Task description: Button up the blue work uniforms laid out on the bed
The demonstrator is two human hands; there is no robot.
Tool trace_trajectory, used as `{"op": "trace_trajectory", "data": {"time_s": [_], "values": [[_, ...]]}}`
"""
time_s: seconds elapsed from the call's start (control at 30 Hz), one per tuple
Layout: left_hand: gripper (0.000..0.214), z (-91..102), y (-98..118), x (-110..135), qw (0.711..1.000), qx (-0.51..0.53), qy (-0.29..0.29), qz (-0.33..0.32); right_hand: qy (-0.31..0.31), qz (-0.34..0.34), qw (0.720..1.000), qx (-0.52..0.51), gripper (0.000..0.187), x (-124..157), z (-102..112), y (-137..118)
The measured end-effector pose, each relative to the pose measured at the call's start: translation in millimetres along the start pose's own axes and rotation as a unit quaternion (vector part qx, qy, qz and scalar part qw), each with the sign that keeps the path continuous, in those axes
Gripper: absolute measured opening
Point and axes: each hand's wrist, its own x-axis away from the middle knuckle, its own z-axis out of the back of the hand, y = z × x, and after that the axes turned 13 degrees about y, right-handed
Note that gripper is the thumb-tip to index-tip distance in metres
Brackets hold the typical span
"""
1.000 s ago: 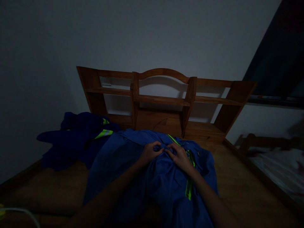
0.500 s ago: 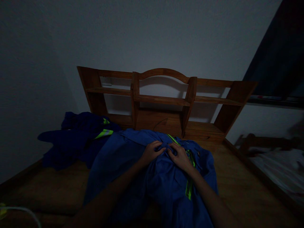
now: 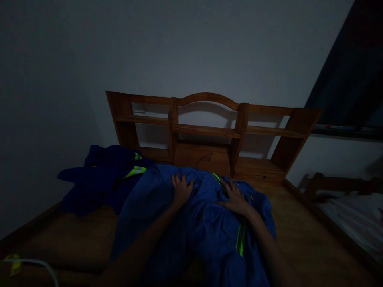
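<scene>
A blue work garment [image 3: 167, 223] with neon-yellow stripes lies spread on a bare wooden bed platform [image 3: 302, 235] in a dim room. My left hand [image 3: 181, 189] rests flat on its upper part, fingers spread. My right hand [image 3: 234, 197] lies flat on the cloth a short way to the right, fingers stretched out beside a yellow stripe. Neither hand holds a fold.
A darker blue garment [image 3: 101, 177] with a reflective stripe lies bunched at the left by the wall. A wooden headboard with shelves [image 3: 206, 129] stands behind. A white cable [image 3: 32, 264] crosses the lower left corner. Another bed [image 3: 353, 215] shows at the right.
Both hands were pinching the cloth close together at its middle; now they have let go, moved apart and lie flat on it. The view has tilted slightly.
</scene>
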Motion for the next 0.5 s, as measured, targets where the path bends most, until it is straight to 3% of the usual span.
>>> {"op": "trace_trajectory", "data": {"time_s": [0.1, 0.23, 0.4, 0.5], "values": [[0.049, 8.9, -9.0, -11.2, 0.995, -0.052, 0.027, 0.081, -0.089, -0.014, 0.995, 0.03, 0.096, -1.7, -0.2, 13.0], [0.049, 27.9, -12.0, -18.2, 0.987, -0.01, -0.017, 0.156, -0.064, 0.016, 0.996, 0.066, 0.079, 0.9, 4.8, -1.1], [0.042, 58.6, 1.5, -11.5, 0.984, 0.092, -0.103, 0.11, -0.015, -0.012, 0.998, 0.068, 0.055, 21.7, 6.2, -40.8], [0.042, 83.9, 12.1, 4.8, 0.963, 0.178, -0.192, 0.061, 0.067, -0.069, 0.995, 0.018, 0.052, 27.0, 16.4, -59.9]]}}
